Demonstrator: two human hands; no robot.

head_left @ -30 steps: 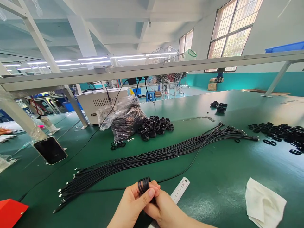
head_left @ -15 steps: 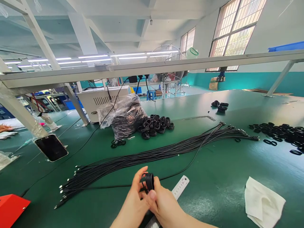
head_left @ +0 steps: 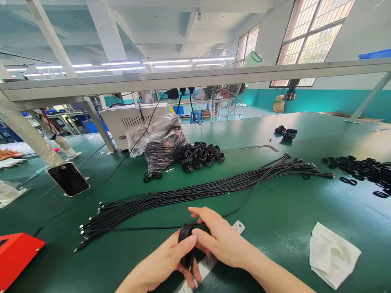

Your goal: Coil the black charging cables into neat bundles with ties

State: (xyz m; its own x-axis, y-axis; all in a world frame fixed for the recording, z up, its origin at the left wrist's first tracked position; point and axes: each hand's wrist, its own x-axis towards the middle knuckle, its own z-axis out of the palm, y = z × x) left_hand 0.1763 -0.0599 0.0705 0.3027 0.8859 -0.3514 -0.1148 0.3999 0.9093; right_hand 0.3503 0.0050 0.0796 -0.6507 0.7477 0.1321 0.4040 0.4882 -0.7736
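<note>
My left hand (head_left: 161, 260) grips a coiled black cable (head_left: 185, 244), its thumb across the front and other fingertips showing below. A metal-tipped end points down from the coil. Close on the right, my right hand (head_left: 224, 238) has its fingers apart, the upper ones stretched out and a lower digit touching the coil's edge. Beneath both hands lies a steel ruler (head_left: 207, 264), partly covered. Beyond them a long bundle of straight black cables (head_left: 183, 193) stretches across the green table, with one strand set apart on the near side.
Coiled cables (head_left: 201, 156) are piled beside a plastic bag (head_left: 165, 148). Many small black rings (head_left: 363, 169) lie at the right, above a white cloth (head_left: 334, 254). A phone (head_left: 69, 179) leans by a post at left; a red box (head_left: 20, 258) sits nearer. An overhead shelf (head_left: 195, 79) crosses behind.
The coil has turned and dropped slightly, and now sits in my left hand. My right hand has eased off the coil and moved to the right, its fingers spreading.
</note>
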